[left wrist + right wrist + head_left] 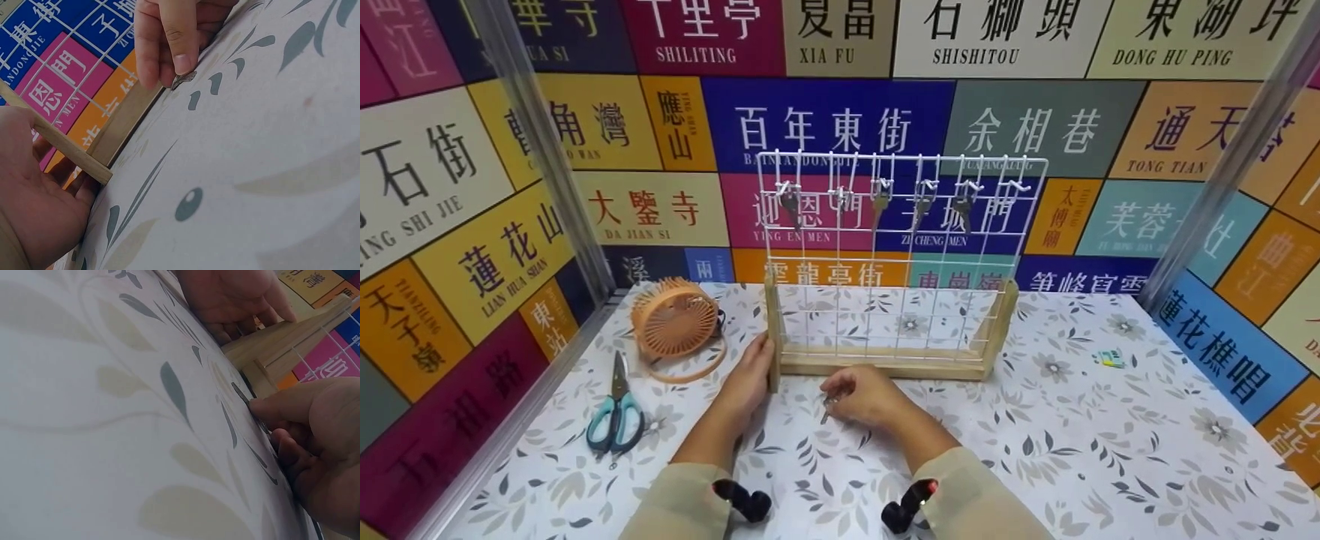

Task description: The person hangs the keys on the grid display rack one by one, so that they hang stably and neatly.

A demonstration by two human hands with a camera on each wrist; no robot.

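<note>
A white wire grid rack point(895, 260) in a wooden stand point(885, 366) stands upright on the table. Several keys point(880, 201) hang from hooks along its upper part; the rightmost hook point(1017, 186) appears bare. My left hand point(751, 377) holds the stand's left wooden post point(67, 147), with fingers reaching behind it. Just in front of the stand's base, my right hand point(864, 397) pinches a small metal key point(241, 392) between thumb and fingers, low at the tabletop. Part of that key is hidden by the fingers.
An orange round fan point(676, 321) stands left of the rack. Scissors with teal handles point(616, 412) lie nearer on the left. A small green and white packet point(1108, 358) lies at the right. The floral-covered table point(1080, 450) is bounded by printed walls and clear corner posts.
</note>
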